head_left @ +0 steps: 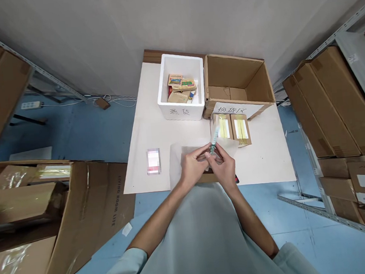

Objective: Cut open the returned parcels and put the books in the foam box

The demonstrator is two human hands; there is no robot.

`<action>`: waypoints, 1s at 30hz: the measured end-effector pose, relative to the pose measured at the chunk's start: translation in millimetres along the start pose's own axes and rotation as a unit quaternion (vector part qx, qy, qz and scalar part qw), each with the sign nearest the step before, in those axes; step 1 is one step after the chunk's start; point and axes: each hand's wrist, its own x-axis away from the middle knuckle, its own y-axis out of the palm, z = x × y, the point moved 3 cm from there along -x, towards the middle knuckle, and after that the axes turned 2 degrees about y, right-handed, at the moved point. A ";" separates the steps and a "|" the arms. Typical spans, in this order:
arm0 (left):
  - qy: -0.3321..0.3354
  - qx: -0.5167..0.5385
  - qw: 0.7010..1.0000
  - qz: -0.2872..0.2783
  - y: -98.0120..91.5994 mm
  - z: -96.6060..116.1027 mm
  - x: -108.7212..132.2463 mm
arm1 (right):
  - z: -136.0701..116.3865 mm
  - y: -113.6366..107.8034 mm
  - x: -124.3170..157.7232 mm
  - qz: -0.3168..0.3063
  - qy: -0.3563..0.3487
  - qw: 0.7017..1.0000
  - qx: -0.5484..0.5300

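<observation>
Both hands meet over the near edge of a white table [267,155]. My left hand [194,166] is closed around a small brown box [207,177] wrapped in a clear bag, pressing it against the table. My right hand [225,167] pinches a thin green pen-like tool [214,142] that points up and away from the box. A translucent plastic sheet [176,156] lies under and around the hands. Just beyond the fingers stand two small brown boxes with yellow windows [231,128].
A white foam bin [181,86] holding several small packs and an open cardboard box [237,83] sit at the table's far edge. A phone [153,161] lies to the left. Large cartons [33,218] stand left, stacked cartons on shelving [336,106] right.
</observation>
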 end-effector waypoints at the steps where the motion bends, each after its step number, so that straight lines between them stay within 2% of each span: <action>1: -0.005 -0.015 1.000 -0.014 3.1 -2.5 2.9 | 1.2 -0.3 -1.2 0.010 0.002 1.000 -0.002; 4: 0.003 -0.037 0.997 -0.066 4.3 -5.0 4.6 | 1.0 -10.0 -7.1 0.009 0.005 0.999 -0.031; 5: 0.018 -0.040 0.997 -0.065 0.7 -4.1 2.5 | -0.1 -15.4 -8.7 0.001 0.007 0.999 -0.045; 7: 0.041 -0.046 0.998 -0.024 -12.4 -1.4 -3.9 | -2.2 -27.1 -10.1 -0.018 0.022 0.997 -0.076; 9: 0.020 -0.033 0.999 0.012 -27.8 0.0 -9.9 | -2.9 -37.4 -8.8 -0.034 0.050 0.992 -0.115; 12: -0.050 0.013 0.998 -0.019 -42.5 1.8 -12.4 | -2.0 -46.3 -5.3 -0.051 0.076 0.983 -0.157; 15: -0.057 0.033 0.997 -0.034 -47.5 7.3 -8.6 | -0.5 -47.6 -3.3 -0.061 0.086 0.981 -0.163; 21: -0.047 0.032 0.998 -0.011 -45.7 11.5 -3.6 | 0.7 -43.4 -6.7 -0.068 0.094 0.979 -0.165; 26: -0.005 -0.011 0.999 0.040 -40.5 12.0 -3.2 | 6.8 -45.6 -17.8 0.005 0.036 0.995 -0.097; 28: 0.021 -0.039 0.996 0.072 -34.3 11.7 -1.4 | 9.0 -39.3 -18.1 -0.007 0.036 0.996 -0.086; 30: 0.049 -0.063 0.993 0.086 -24.7 10.7 2.2 | 9.5 -27.3 -13.9 -0.047 0.046 0.994 -0.092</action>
